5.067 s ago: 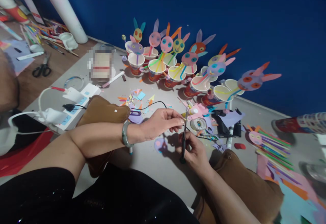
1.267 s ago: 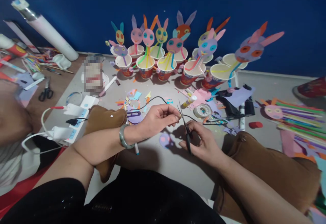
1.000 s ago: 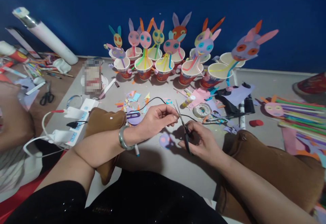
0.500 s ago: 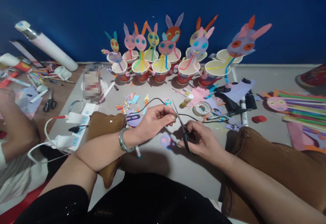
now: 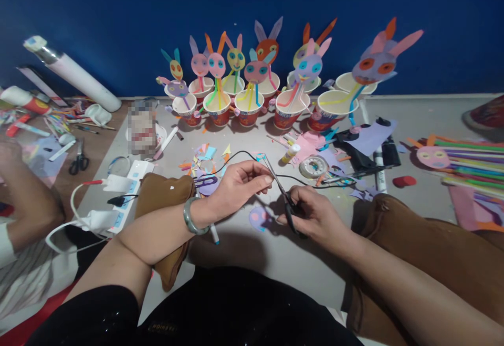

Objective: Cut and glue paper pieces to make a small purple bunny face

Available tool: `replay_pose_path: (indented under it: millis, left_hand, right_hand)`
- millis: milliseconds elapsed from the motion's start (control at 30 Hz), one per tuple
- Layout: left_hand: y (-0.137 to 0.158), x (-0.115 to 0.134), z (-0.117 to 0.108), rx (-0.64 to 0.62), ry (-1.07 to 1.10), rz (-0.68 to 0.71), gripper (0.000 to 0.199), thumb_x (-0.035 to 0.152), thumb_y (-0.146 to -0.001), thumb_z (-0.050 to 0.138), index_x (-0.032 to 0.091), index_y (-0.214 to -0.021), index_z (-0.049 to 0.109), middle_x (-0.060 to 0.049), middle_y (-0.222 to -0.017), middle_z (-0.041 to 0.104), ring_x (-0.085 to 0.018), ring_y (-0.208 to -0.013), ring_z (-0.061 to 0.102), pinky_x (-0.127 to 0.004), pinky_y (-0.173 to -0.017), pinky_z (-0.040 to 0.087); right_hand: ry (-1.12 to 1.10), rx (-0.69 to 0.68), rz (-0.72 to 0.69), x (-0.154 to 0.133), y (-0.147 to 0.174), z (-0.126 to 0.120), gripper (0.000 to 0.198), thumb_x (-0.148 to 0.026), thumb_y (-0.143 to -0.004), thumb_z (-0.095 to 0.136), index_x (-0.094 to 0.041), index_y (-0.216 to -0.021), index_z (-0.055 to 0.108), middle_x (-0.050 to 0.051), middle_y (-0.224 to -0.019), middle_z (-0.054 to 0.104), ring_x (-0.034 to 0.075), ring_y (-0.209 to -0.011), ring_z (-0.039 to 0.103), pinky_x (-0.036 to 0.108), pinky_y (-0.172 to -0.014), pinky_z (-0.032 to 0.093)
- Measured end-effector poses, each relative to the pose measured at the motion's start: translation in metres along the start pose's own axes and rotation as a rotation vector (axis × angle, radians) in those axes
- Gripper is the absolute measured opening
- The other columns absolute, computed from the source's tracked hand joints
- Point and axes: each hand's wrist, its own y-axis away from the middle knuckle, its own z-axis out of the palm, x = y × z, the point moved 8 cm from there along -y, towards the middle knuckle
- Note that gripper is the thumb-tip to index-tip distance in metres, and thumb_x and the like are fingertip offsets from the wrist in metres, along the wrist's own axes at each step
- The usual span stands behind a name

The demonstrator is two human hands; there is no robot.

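My right hand point(image 5: 317, 215) is wrapped round the handles of black-handled scissors point(image 5: 289, 207). Their blades point up and left, close to the fingertips of my left hand point(image 5: 246, 186). Thumb and fingers of that left hand are pinched together; whatever is between them is too small or hidden to make out. A small blue scrap point(image 5: 260, 157) shows just beyond the scissor tips. Below the hands, a purple paper disc point(image 5: 259, 219) with pink and blue spots lies on the grey table point(image 5: 236, 254), partly in shadow.
Paper cups point(image 5: 217, 109) with paper rabbit heads on straws line the blue wall. Paper scraps point(image 5: 207, 157), a tape roll point(image 5: 313, 166) and a glue stick point(image 5: 290, 153) lie beyond my hands. Brown cushions point(image 5: 165, 194) flank me; a power strip point(image 5: 132, 194) and another person's arm point(image 5: 35, 194) are left.
The view has shifted slightly. Both hands and the scissors hold nearly the same pose, with the blades still beside my left fingertips.
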Motion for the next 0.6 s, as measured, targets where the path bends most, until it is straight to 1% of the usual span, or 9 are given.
replay_pose_path:
  millis: [100,167,233,300,433,500,600]
  left_hand:
    - [0.001,0.0,0.001,-0.007,-0.029,-0.022,0.03,0.043,-0.08,0.078,0.016,-0.083,0.064,0.002,-0.072,0.062,-0.006,-0.061,0.054,-0.021,-0.061,0.047]
    - [0.002,-0.003,0.003,-0.025,-0.049,-0.057,0.03,0.043,-0.079,0.078,0.015,-0.084,0.065,0.002,-0.072,0.063,-0.006,-0.062,0.055,-0.021,-0.06,0.047]
    - [0.003,-0.009,0.005,-0.045,-0.069,-0.098,0.03,0.041,-0.079,0.078,0.014,-0.084,0.066,0.001,-0.072,0.063,-0.006,-0.063,0.056,-0.021,-0.059,0.046]
    - [0.004,-0.014,0.007,-0.061,-0.088,-0.127,0.029,0.04,-0.079,0.078,0.014,-0.083,0.066,0.001,-0.07,0.063,-0.006,-0.062,0.055,-0.02,-0.058,0.045]
    - [0.006,-0.022,0.014,-0.111,-0.119,-0.174,0.031,0.04,-0.078,0.08,0.013,-0.082,0.066,0.002,-0.066,0.062,-0.006,-0.057,0.053,-0.02,-0.054,0.042]
    - [0.007,-0.024,0.018,-0.14,-0.127,-0.203,0.033,0.041,-0.076,0.081,0.012,-0.081,0.065,0.002,-0.064,0.061,-0.005,-0.055,0.052,-0.019,-0.052,0.041]
    - [0.009,-0.024,0.021,-0.171,-0.144,-0.229,0.031,0.038,-0.075,0.082,0.012,-0.08,0.066,0.003,-0.063,0.06,-0.005,-0.052,0.051,-0.019,-0.051,0.041]
  right_hand:
    - [-0.065,0.021,0.035,-0.001,0.0,-0.003,0.05,-0.059,-0.079,0.078,-0.024,-0.064,0.045,-0.001,-0.059,0.051,0.015,-0.061,0.044,0.029,-0.055,0.036]
    - [-0.148,0.028,0.08,-0.001,-0.001,-0.004,0.048,-0.058,-0.079,0.079,-0.024,-0.065,0.048,-0.002,-0.06,0.053,0.014,-0.059,0.045,0.029,-0.054,0.038]
    - [-0.25,0.027,0.132,0.001,-0.002,-0.005,0.046,-0.057,-0.078,0.08,-0.024,-0.066,0.052,-0.001,-0.063,0.056,0.014,-0.058,0.047,0.029,-0.053,0.041]
    - [-0.337,0.026,0.165,0.002,-0.003,-0.005,0.043,-0.057,-0.076,0.082,-0.023,-0.069,0.056,0.001,-0.066,0.06,0.015,-0.06,0.052,0.03,-0.056,0.046]
    - [-0.411,0.027,0.153,0.001,-0.007,-0.008,0.037,-0.056,-0.076,0.083,-0.024,-0.073,0.064,0.004,-0.076,0.068,0.019,-0.071,0.061,0.035,-0.067,0.053]
    - [-0.41,0.024,0.135,0.001,-0.008,-0.008,0.034,-0.054,-0.076,0.084,-0.024,-0.074,0.067,0.004,-0.079,0.068,0.019,-0.073,0.062,0.036,-0.069,0.053]
    - [-0.389,0.017,0.116,0.0,-0.009,-0.009,0.035,-0.052,-0.077,0.084,-0.024,-0.069,0.064,0.004,-0.076,0.066,0.019,-0.072,0.061,0.036,-0.068,0.052]
